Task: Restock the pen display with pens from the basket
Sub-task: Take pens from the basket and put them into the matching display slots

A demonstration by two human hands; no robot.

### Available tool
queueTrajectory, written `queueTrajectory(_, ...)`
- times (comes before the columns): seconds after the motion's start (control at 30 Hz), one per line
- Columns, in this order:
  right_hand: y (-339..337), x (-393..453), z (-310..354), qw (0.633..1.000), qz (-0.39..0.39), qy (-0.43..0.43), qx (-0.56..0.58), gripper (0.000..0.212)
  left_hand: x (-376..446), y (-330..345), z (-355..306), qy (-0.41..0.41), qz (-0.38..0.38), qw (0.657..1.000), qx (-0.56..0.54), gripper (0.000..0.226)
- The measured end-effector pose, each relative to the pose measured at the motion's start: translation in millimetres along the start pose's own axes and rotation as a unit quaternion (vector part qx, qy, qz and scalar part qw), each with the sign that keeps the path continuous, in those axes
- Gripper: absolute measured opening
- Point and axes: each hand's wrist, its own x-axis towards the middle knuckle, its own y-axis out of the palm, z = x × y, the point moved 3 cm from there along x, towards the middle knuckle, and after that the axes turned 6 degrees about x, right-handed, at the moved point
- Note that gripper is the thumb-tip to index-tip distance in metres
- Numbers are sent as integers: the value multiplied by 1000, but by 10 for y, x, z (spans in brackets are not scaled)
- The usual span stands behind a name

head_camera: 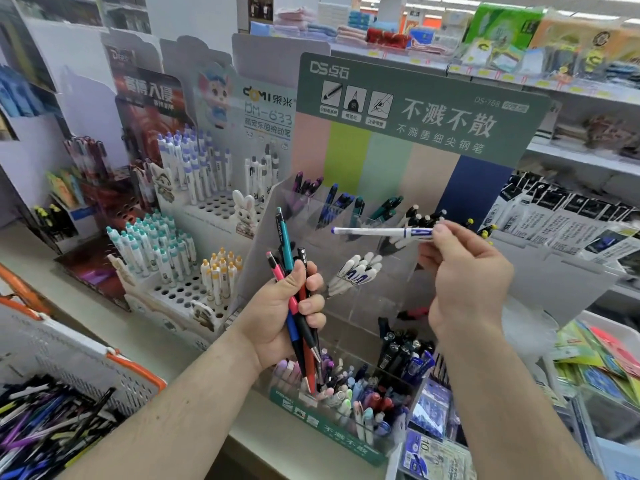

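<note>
A person's right hand (460, 271) pinches a slim white pen (381, 232) w/ blue cap and clip by its capped end, barrel level, tip pointing to 9 o'clock, held in front of the clear acrylic display (346, 265) at frame centre. Left hand (284, 313), at 7 o'clock of that pen, grips a bundle (298, 306) of smooth plastic pens, teal, pink, red, blue and black, upright and fanned, tips down. The display's tiered see-through pockets hold purple, blue, green and white pens; its green card header carries white print. At 8 o'clock of frame, a white perforated basket (69, 358) w/ orange rim holds a loose heap of mixed pens. At 10 o'clock, white cardboard stands (194, 289) w/ round holes hold chunky white pens.
</note>
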Motion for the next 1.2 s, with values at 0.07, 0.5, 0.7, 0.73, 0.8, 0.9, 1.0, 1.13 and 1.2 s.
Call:
queueTrajectory(0.07,57,104,12,995,8,-60,-83,16,-20,1,-22,-3,-31,999,36,40)
queueTrajectory(0.5,616,96,-538,819,174,-88,-540,30,-178,13,6,-3,-86,975,205,20)
queueTrajectory(0.7,617,36,-485,806,178,-101,-555,31,-201,26,20,-14,-76,962,263,25)
queueTrajectory(0.73,627,-28,-432,826,184,-118,-519,27,-199,17,27,-19,-76,956,282,26)
queueTrajectory(0.8,659,-233,-328,878,235,-97,-405,24,-199,-1,27,-33,-68,945,318,26)
queueTrajectory(0.9,647,-499,-296,891,298,-50,-339,23,-208,27,22,-50,-35,932,356,17)
queueTrajectory(1.0,608,-491,-314,890,275,-70,-358,21,-208,41,41,-70,-11,921,382,20)
queueTrajectory(1.13,443,-274,-167,972,148,-58,-173,28,-236,-48,43,-86,-13,906,413,16)
queueTrajectory(1.2,324,-176,-76,988,89,-70,-102,32,-233,-75,29,-72,-41,939,335,14)
